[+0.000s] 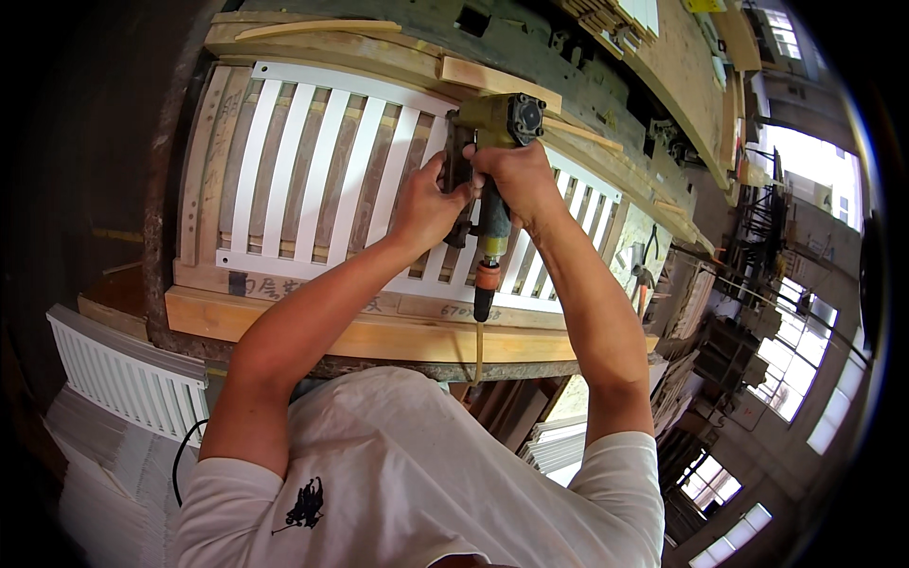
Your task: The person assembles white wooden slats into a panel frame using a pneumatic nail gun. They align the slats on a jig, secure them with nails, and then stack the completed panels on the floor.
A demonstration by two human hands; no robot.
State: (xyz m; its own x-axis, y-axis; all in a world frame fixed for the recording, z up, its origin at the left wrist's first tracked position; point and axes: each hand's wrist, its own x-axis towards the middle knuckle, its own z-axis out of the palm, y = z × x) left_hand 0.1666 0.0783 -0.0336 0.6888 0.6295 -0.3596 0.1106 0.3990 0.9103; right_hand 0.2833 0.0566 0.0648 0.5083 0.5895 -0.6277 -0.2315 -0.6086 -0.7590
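Observation:
A pneumatic nail gun (490, 115) with an olive body and a black head cap is held above the far rail of a white slatted panel (312, 170). My right hand (519, 175) is wrapped round its upper handle. My left hand (431, 204) is closed at the dark magazine (458, 168) on the gun's left side, fingertips partly hidden behind it. From the handle's lower end an orange and black coupling (486, 284) leads to a tan air hose (479, 350). The panel lies flat in a wooden jig (194, 170), its slats running between two long rails.
A loose wood strip (317, 29) and a wood block (502, 80) lie along the jig's far side. A hammer (644, 275) rests at the right end. Finished-looking white slatted panels (128, 379) are stacked at lower left. More timber (606, 24) lies on the far bench.

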